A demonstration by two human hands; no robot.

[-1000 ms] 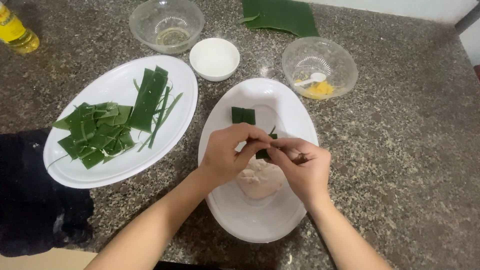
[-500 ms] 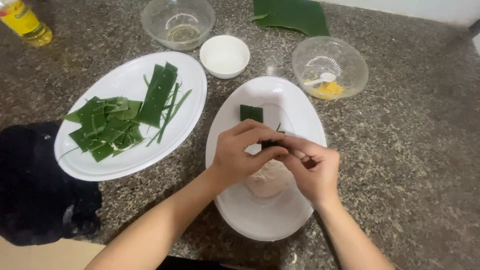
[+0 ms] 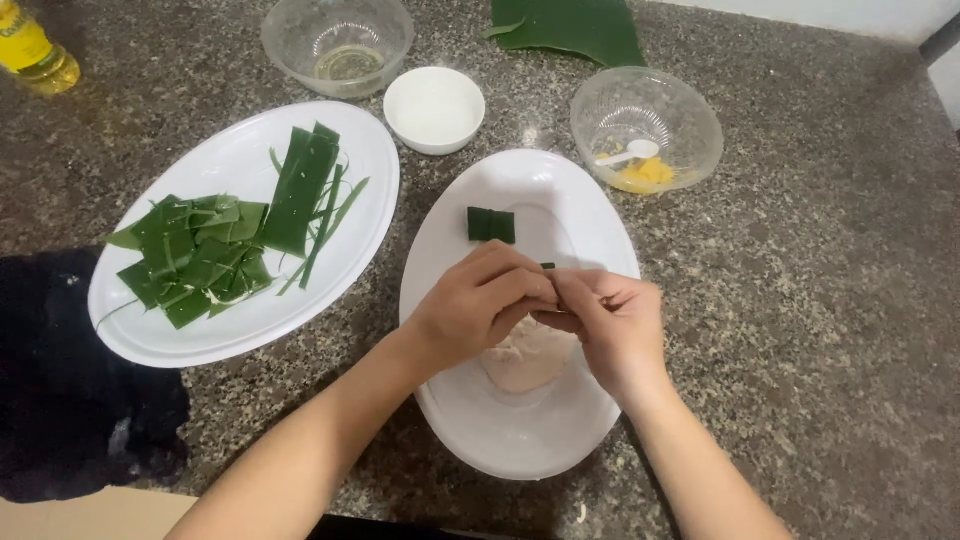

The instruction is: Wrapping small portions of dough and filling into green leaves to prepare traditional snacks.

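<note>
Pinching together over a white oval plate (image 3: 520,440), the left hand (image 3: 480,305) and right hand (image 3: 615,325) meet fingertip to fingertip around a small green leaf piece (image 3: 547,266), of which only a dark sliver shows above the knuckles; the rest is hidden inside the two grips. Just below the hands a pale lump of dough (image 3: 525,360) rests on the same plate, and a folded green leaf packet (image 3: 491,225) lies further up it, apart from the fingers. To the left, a second white plate (image 3: 150,335) carries cut leaf squares (image 3: 195,265) and long leaf strips (image 3: 305,190). Beyond stand a small white bowl (image 3: 434,108), a clear glass bowl (image 3: 338,40) and a clear bowl with yellow filling and a white spoon (image 3: 647,130). A yellow bottle with a yellow label (image 3: 30,50) stands at the top left corner, a large banana leaf (image 3: 570,25) at the top, and a black cloth (image 3: 70,390) on the speckled stone counter (image 3: 820,300)
</note>
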